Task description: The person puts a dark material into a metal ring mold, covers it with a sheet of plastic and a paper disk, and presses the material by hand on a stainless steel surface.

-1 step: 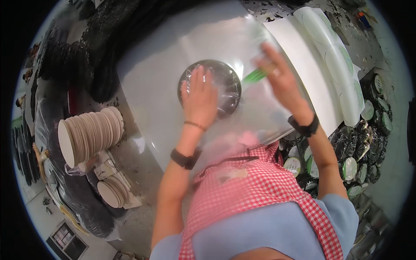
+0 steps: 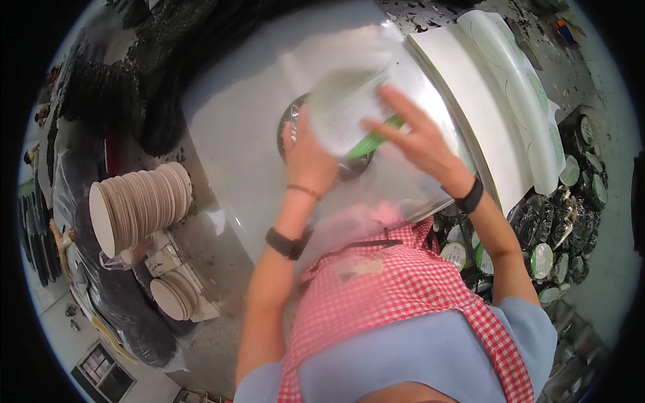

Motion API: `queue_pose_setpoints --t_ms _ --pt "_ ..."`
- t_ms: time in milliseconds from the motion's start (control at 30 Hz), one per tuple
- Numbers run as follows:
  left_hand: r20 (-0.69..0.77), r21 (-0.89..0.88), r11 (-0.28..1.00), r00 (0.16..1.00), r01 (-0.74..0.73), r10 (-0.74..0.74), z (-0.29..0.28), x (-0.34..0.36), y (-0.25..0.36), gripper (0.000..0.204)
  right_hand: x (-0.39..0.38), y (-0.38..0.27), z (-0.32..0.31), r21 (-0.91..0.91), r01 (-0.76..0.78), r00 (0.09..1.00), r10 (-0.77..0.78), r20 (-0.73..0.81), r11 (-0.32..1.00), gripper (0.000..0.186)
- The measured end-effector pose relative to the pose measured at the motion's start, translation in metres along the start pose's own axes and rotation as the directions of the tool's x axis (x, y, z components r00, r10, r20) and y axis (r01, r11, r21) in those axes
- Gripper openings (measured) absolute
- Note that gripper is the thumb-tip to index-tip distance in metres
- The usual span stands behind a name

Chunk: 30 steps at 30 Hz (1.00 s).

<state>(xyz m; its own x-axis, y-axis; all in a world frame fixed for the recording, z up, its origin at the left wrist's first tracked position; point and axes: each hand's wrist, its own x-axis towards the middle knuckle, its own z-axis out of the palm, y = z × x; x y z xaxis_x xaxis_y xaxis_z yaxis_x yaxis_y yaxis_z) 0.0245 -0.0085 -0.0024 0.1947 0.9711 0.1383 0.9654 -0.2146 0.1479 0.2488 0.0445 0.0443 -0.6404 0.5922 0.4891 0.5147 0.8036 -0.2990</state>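
My left hand (image 2: 311, 164) lies on a round black disc (image 2: 290, 124) wrapped in shiny clear film, which rests on the pale worktop (image 2: 235, 161). Its thumb and a finger show stretched out; the other fingertips are covered by a round label (image 2: 346, 111). The label is white with a green edge and is smeared by motion. My right hand (image 2: 420, 141) has the label at its fingers, tilted above the right part of the disc. I cannot tell whether the label touches the disc.
At the right lie white sheets (image 2: 463, 101) and a curled strip of round labels (image 2: 517, 101). Beyond them are several film-wrapped black discs (image 2: 557, 221) with labels. Stacked beige discs (image 2: 141, 205) stand at the left, below a heap of black material (image 2: 158, 101).
My right hand has moved left and slightly down, bringing the label over the disc with its face showing. My left hand stays on the disc.
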Motion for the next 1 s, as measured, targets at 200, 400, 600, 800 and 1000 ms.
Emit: queue_pose_setpoints --t_ms 200,400,600,800,1000 --pt "-0.067 -0.233 0.972 0.997 0.02 -0.036 0.018 -0.006 -0.001 0.066 -0.003 -0.017 0.034 0.138 0.098 0.954 -0.132 0.268 0.986 0.054" --pt "0.137 -0.983 0.098 0.975 0.156 -0.175 0.054 -0.02 -0.011 0.058 0.037 -0.027 0.0 0.213 -0.107 0.813 -0.038 0.581 0.971 0.052" --pt "-0.045 -0.422 0.904 0.994 0.069 -0.097 0.042 -0.02 -0.011 0.057 0.05 -0.037 0.086 0.193 -0.225 0.958 0.181 0.222 0.955 0.058" --pt "0.137 -0.563 0.824 0.99 0.054 0.03 -0.028 -0.018 -0.027 0.049 0.045 -0.042 0.099 0.031 -0.234 0.945 0.22 0.241 0.972 0.062" --pt "0.025 -0.347 0.931 0.992 -0.109 0.126 -0.017 -0.043 -0.038 0.026 0.05 -0.052 0.105 -0.066 -0.063 0.938 0.082 0.338 0.996 0.051"
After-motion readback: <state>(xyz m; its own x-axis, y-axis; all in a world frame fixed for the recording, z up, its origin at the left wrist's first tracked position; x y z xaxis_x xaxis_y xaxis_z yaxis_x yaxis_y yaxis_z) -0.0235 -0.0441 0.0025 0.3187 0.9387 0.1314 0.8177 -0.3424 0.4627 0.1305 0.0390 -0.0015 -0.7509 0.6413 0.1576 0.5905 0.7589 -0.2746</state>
